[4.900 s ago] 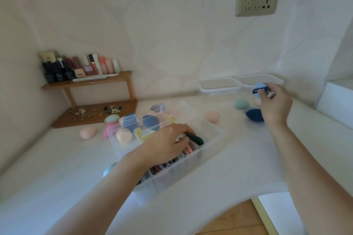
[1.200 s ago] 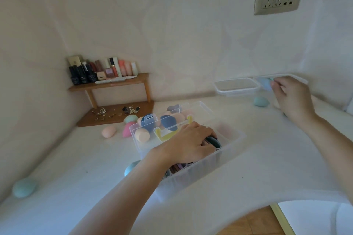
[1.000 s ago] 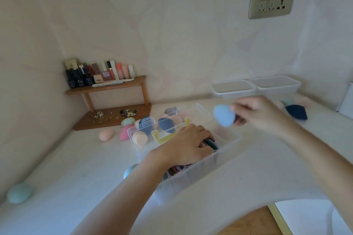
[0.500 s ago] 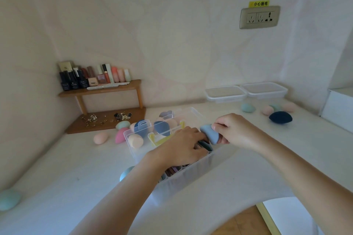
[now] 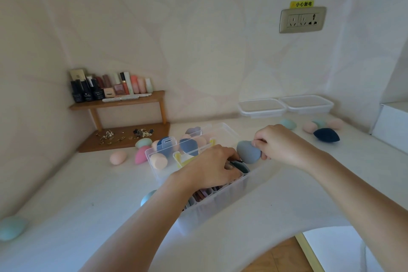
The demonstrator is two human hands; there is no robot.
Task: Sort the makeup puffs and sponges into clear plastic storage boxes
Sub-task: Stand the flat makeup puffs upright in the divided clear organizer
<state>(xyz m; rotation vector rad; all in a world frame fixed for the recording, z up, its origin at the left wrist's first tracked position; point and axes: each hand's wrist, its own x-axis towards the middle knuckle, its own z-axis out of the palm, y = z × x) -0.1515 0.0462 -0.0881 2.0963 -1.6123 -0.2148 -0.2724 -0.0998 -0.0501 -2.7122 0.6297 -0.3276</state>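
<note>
The right grip (image 5: 280, 146) pinches one end of the grey-blue sponge (image 5: 247, 153), likely light and squashy, over the clear box (image 5: 220, 204); the left grip (image 5: 210, 169) reaches inside, hold unclear.

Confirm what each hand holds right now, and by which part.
Right hand pinches a grey-blue sponge by one end, over the clear box. Left hand is curled down inside the box; whether it grips anything cannot be told.

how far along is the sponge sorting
Partly done. Several sponges already sit in the box. The right hand holds a blue sponge over it; the left hand rests inside. Loose on the table: a navy sponge, a pink sponge beside it, a peach sponge left of the box, and others.
</note>
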